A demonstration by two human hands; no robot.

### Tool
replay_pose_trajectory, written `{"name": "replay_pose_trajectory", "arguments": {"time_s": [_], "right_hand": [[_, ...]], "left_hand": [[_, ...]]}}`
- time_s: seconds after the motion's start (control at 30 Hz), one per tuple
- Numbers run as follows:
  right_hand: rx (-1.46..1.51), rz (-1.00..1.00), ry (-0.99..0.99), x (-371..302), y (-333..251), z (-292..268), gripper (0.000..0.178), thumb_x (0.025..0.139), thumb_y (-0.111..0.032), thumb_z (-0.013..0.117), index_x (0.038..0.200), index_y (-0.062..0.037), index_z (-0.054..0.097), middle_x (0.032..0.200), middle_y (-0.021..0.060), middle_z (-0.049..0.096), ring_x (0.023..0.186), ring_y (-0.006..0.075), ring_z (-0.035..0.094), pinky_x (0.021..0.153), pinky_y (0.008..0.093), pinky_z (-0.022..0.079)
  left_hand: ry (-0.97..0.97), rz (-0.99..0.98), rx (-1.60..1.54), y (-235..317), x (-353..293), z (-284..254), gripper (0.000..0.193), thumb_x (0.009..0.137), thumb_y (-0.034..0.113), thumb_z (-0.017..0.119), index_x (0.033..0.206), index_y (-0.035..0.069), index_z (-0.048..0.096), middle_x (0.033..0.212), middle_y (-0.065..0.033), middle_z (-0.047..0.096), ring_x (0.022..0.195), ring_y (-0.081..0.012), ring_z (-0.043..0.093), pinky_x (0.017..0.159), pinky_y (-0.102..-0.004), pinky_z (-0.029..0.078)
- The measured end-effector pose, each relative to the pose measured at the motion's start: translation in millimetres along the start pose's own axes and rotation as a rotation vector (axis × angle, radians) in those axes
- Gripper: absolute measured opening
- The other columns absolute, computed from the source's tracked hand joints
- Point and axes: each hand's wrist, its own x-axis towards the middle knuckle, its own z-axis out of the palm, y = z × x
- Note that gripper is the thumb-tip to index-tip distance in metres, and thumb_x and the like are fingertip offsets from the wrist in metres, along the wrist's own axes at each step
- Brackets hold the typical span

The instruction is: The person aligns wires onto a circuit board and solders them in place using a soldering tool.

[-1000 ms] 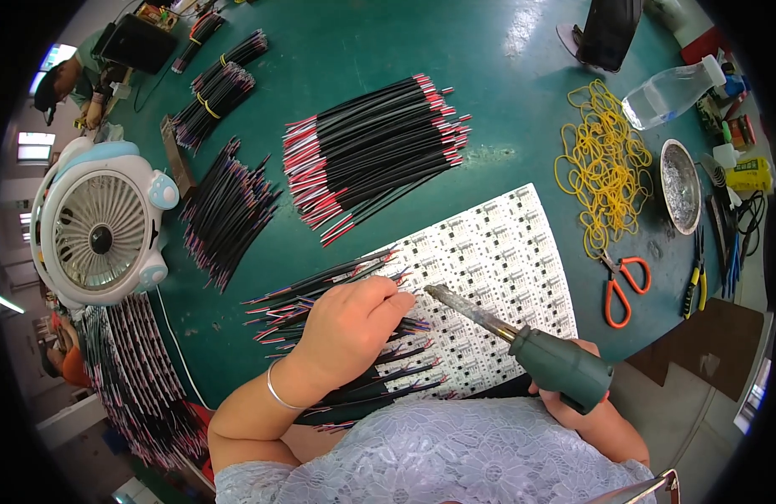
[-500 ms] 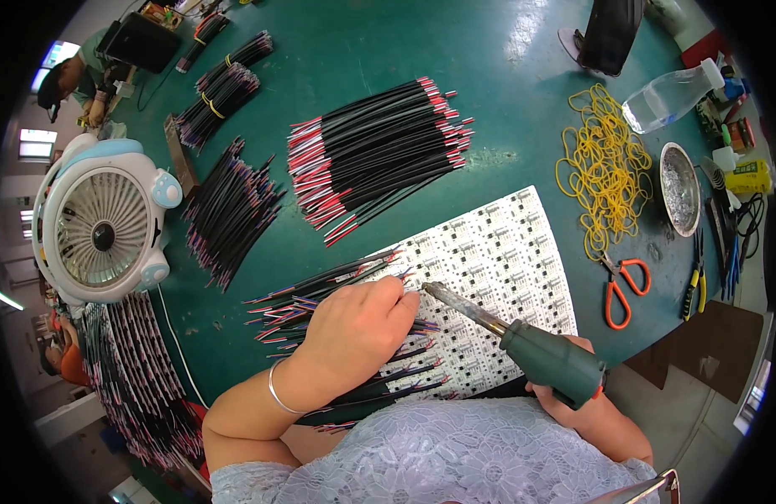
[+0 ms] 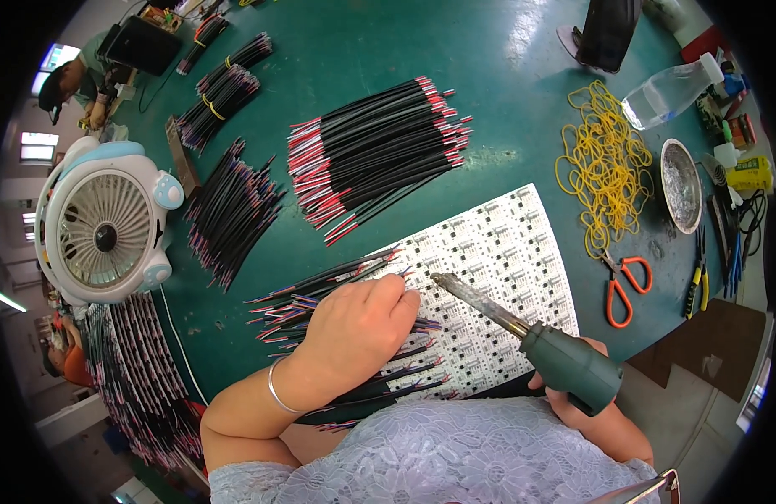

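Note:
My left hand [image 3: 361, 321], a bangle on its wrist, is closed over the left edge of a white circuit board sheet [image 3: 522, 252]. Its fingertips pinch a thin wire whose coloured end peeks out beyond them; the rest is hidden by the hand. Black-sleeved wires [image 3: 320, 279] with bared coloured ends lie along that edge, above and below the hand. In my right hand [image 3: 577, 403] is a green soldering gun [image 3: 573, 368], partly hiding the fingers. Its metal tip points up and left over the board, a short gap from my left fingers.
Beyond the board lies a wide stack of black wires [image 3: 384, 151]. Wire bundles [image 3: 232, 214] and a white fan [image 3: 106, 227] stand left. On the right are yellow rubber bands [image 3: 602, 168], a metal bowl [image 3: 682, 186], orange-handled cutters [image 3: 619, 294] and a plastic bottle [image 3: 669, 94].
The soldering gun in my right hand has shifted right, its tip drawing away from my left fingertips. My left hand stays nearly in place.

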Motion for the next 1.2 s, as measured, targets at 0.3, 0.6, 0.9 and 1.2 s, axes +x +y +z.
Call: {"name": "replay_pose_trajectory", "arguments": {"time_s": [0.3, 0.6, 0.9, 1.2], "right_hand": [[0.149, 0.113, -0.060, -9.1, -3.6, 2.2, 0.026, 0.089, -0.010, 0.057, 0.111, 0.0031, 0.052, 0.097, 0.0112, 0.058, 0.067, 0.0143, 0.065, 0.063, 0.0292, 0.052], [-0.023, 0.035, -0.099, -1.4, -9.5, -0.5, 0.033, 0.084, -0.007, 0.059, 0.115, 0.0017, 0.054, 0.095, 0.0100, 0.063, 0.068, 0.0174, 0.064, 0.063, 0.0325, 0.051], [0.316, 0.241, 0.166, -37.3, 0.8, 11.5, 0.036, 0.085, -0.025, 0.065, 0.111, -0.0001, 0.058, 0.085, 0.0109, 0.066, 0.066, 0.0200, 0.064, 0.059, 0.0312, 0.049], [0.695, 0.281, 0.430, -26.2, -5.3, 11.8, 0.042, 0.090, -0.026, 0.063, 0.114, 0.0079, 0.057, 0.103, 0.0185, 0.066, 0.058, 0.0209, 0.065, 0.054, 0.0287, 0.053]], "left_hand": [[0.128, 0.052, -0.070, -5.3, -3.2, 7.3, 0.026, 0.073, 0.008, 0.064, 0.099, 0.006, 0.067, 0.092, -0.0065, 0.059, 0.076, -0.0227, 0.060, 0.063, -0.0338, 0.048], [0.102, 0.034, 0.024, 2.8, -4.3, 7.0, 0.027, 0.075, 0.008, 0.063, 0.101, 0.006, 0.066, 0.094, -0.0064, 0.059, 0.077, -0.0227, 0.059, 0.062, -0.0330, 0.047], [0.003, -0.017, 0.089, 6.6, -3.9, 3.0, 0.026, 0.076, 0.008, 0.062, 0.101, 0.005, 0.064, 0.094, -0.0076, 0.058, 0.077, -0.0229, 0.059, 0.063, -0.0344, 0.049], [0.426, -0.259, -0.418, 28.3, -16.1, -9.7, 0.036, 0.065, 0.011, 0.074, 0.099, 0.008, 0.062, 0.070, -0.0058, 0.056, 0.061, -0.0270, 0.058, 0.057, -0.0391, 0.047]]}}
